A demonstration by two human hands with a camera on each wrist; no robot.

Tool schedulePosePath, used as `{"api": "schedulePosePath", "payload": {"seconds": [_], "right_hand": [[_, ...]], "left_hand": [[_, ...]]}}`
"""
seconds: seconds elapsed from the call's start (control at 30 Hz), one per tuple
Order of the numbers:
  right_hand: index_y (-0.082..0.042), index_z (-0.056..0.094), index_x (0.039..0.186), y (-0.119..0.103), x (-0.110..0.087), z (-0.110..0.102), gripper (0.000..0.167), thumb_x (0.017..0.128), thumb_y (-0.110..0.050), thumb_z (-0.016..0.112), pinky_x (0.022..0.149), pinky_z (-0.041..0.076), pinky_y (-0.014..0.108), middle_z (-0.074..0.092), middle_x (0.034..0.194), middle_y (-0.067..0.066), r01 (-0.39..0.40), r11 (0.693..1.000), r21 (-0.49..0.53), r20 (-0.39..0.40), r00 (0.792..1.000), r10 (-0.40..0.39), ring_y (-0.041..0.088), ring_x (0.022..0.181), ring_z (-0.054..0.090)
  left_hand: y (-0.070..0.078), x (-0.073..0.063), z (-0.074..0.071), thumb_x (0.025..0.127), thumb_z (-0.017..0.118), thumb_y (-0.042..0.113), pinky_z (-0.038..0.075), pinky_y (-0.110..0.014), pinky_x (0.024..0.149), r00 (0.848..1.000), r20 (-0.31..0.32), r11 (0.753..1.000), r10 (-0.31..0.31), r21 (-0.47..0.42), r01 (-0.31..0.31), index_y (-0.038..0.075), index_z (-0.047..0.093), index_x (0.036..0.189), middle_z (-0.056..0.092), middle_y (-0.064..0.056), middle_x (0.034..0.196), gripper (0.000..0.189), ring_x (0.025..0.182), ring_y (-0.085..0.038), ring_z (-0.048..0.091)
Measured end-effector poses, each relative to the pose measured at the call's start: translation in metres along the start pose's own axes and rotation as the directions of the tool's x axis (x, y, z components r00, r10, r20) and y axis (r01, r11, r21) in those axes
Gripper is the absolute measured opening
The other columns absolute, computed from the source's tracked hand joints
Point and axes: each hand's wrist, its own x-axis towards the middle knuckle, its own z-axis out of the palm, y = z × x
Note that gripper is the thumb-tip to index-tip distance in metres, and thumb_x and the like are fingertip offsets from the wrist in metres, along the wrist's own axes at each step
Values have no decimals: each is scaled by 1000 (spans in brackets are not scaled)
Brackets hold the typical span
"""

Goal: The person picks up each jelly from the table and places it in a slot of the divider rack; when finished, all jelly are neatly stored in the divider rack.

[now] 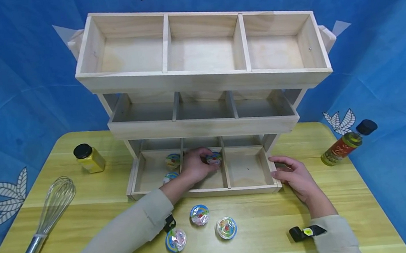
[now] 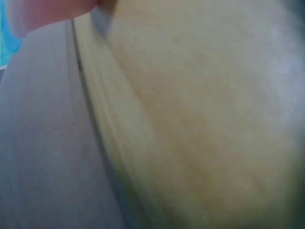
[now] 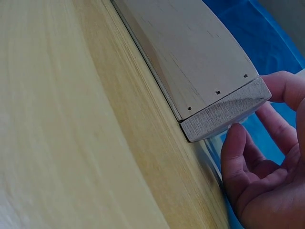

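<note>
In the middle compartment of the bottom tier, my left hand (image 1: 194, 165) pinches a small round cup with a colourful lid (image 1: 214, 158). Two similar cups, one farther back (image 1: 173, 161) and one nearer the front (image 1: 170, 177), lie in the left compartment, the nearer partly hidden by my forearm. My right hand (image 1: 297, 175) grips the right side wall of the three-tier wooden shelf (image 3: 226, 110), index finger over its top edge and thumb against the outside. The left wrist view is blurred, with only a fingertip (image 2: 52, 12) and wood showing.
Three more cups (image 1: 199, 215) (image 1: 175, 240) (image 1: 226, 228) lie on the table before the shelf. A whisk (image 1: 50, 216) and a yellow jar with a black lid (image 1: 90, 158) are at left. A dark-capped bottle (image 1: 346, 144) stands at right. Blue cloth (image 1: 383, 41) hangs behind.
</note>
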Motion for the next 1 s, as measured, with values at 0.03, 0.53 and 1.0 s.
{"api": "schedulePosePath", "payload": {"seconds": [0.03,0.53,1.0], "right_hand": [[8,55,133,0,0,0,51,87,0,73,80,56,29,51,131,19,0,1000,1,0,1000,0,16,101,62],[8,54,133,1,0,0,51,87,0,73,81,56,29,50,132,22,7,1000,-1,2,1000,-7,16,102,62],[8,53,135,1,0,0,51,89,-1,72,81,55,28,46,137,21,-7,1000,-19,-1,1000,7,17,103,60]], "left_hand": [[1,0,-1,71,90,9,53,-30,73,1000,3,1000,-2,6,2,7,70,104,66,-1,92,39,84,-18,61],[37,-28,-51,77,82,1,51,-41,95,991,129,996,32,-85,-21,0,58,131,58,-20,128,59,115,-37,57],[32,-82,-100,81,76,-9,54,-36,91,963,180,959,203,-233,-159,-4,60,122,62,-14,114,44,104,-31,61]]}}
